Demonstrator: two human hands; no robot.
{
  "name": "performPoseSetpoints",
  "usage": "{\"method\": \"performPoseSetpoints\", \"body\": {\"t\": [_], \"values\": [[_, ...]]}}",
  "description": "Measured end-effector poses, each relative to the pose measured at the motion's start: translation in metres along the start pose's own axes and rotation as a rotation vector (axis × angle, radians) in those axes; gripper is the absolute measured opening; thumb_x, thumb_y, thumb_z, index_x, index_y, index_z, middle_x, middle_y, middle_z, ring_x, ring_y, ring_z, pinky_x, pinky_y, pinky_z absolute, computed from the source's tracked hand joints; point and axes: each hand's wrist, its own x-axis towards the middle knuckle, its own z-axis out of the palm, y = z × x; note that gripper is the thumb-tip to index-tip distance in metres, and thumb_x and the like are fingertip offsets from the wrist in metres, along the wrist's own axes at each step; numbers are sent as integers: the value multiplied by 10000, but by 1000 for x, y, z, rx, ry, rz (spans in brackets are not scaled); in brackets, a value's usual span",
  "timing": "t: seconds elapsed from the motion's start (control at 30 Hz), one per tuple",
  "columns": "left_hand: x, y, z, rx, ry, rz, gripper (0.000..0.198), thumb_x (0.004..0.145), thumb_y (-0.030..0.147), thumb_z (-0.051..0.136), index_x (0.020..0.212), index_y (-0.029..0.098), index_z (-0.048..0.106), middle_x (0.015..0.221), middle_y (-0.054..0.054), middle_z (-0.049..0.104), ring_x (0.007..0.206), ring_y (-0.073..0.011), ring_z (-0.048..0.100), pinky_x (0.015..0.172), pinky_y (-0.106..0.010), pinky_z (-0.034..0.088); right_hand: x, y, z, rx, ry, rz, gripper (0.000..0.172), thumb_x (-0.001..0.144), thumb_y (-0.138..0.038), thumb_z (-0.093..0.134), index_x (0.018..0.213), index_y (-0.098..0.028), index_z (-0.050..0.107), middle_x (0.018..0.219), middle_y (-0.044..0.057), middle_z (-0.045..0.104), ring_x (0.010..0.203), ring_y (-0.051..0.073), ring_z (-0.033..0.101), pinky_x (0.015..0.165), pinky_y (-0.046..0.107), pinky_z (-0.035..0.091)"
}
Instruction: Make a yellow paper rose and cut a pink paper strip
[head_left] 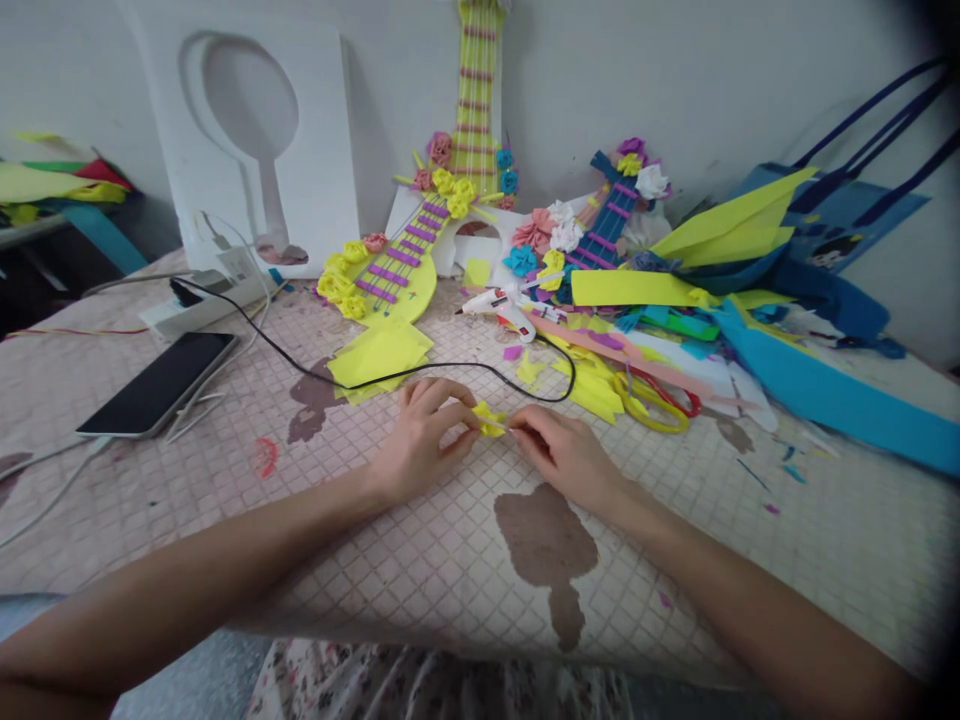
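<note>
A small crumpled piece of yellow crepe paper [489, 420] is between my two hands, just above the tabletop. My left hand [431, 435] pinches its left side with thumb and forefinger. On the other side, my right hand [566, 455] has its fingers closed at the tip of a thin pale stick [504, 427] that runs up against the paper; its far end is hidden. Beyond my left hand lies a stack of yellow paper squares [382, 355]. A white glue gun [501, 305] rests farther back, its black cord [465, 366] looping across the table in front of my hands.
Paper-flower-decorated toy guitars [405, 265] lean at the back, beside a white foam board [322, 150] with a guitar-shaped cutout. Yellow-and-red-handled scissors [652, 405] and paper strips [832, 390] lie right. A phone [161, 385] and power strip [199, 305] are left.
</note>
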Motion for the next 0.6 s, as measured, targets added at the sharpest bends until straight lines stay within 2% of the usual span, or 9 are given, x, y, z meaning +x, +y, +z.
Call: {"method": "performPoseSetpoints", "body": {"t": [0.17,0.33,0.6], "values": [[1,1,0,-12,-7,7,73,824,134,577,822,195,616,910,-19,612,905,-166,520,843,-369,344,0,-4,3,-4,7,36,44,883,-209,488,923,-208,509,878,18,635,751,151,612,661,272,451],[0,1,1,-11,-16,9,61,826,141,574,822,195,603,913,-18,611,896,-164,519,841,-369,344,2,-9,6,15,52,23,138,839,-172,529,963,-220,491,945,22,612,844,158,601,699,274,455],[-2,-1,5,6,-23,32,42,830,161,566,830,198,588,909,-13,609,887,-160,538,857,-372,347,5,-18,7,-3,91,38,113,822,-167,540,910,-217,489,917,20,587,820,158,584,700,277,458]]}}
